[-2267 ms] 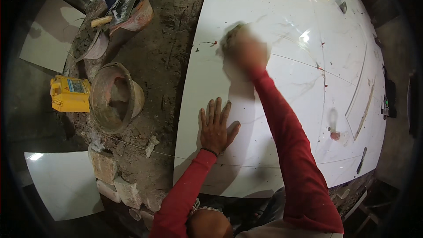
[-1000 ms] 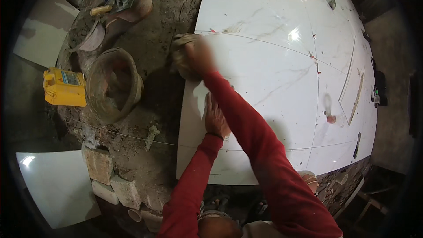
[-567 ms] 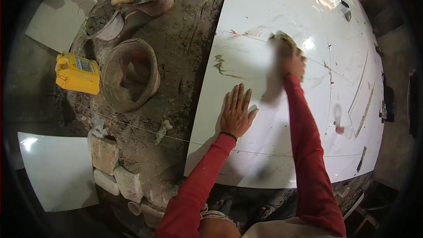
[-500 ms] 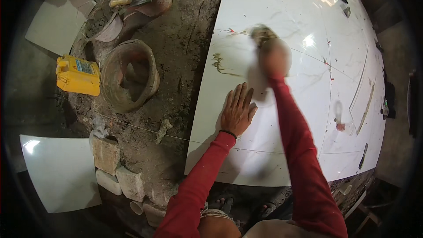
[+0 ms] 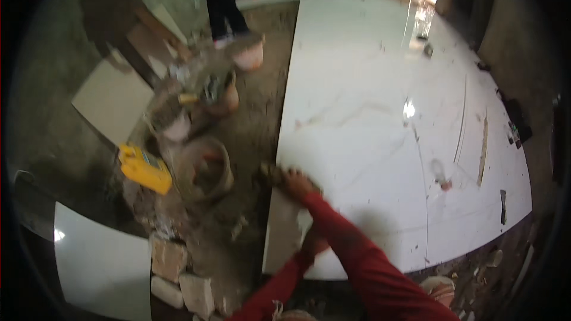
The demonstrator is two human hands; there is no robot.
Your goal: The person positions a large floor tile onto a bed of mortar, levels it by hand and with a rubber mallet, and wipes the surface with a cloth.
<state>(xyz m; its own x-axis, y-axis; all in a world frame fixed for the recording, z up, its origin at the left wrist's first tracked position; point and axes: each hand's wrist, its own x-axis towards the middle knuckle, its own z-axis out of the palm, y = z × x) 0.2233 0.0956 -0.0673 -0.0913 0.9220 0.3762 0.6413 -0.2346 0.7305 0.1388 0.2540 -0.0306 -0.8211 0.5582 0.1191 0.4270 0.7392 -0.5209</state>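
Note:
My right hand (image 5: 298, 185) is at the left edge of the white, marble-veined tile floor (image 5: 357, 53). It is closed on a dirty, brownish-grey wad that looks like a rag (image 5: 270, 174), which reaches to the tile edge. My left hand (image 5: 315, 241) is lower on the same tiles, close to the right forearm. That forearm partly covers it and the picture is blurred, so its fingers do not show clearly.
Left of the tiles runs bare, muddy ground with a mortar-stained bucket (image 5: 208, 169), a yellow jug (image 5: 144, 169) and rough blocks (image 5: 169, 258). A loose tile (image 5: 104, 264) lies lower left. Another person's legs (image 5: 220, 0) stand far left, near another bucket (image 5: 248, 53).
My right hand has swept the rag from the middle of the tiles to their left edge. The brown smear there no longer shows. The view has tilted up, bringing in another person's legs.

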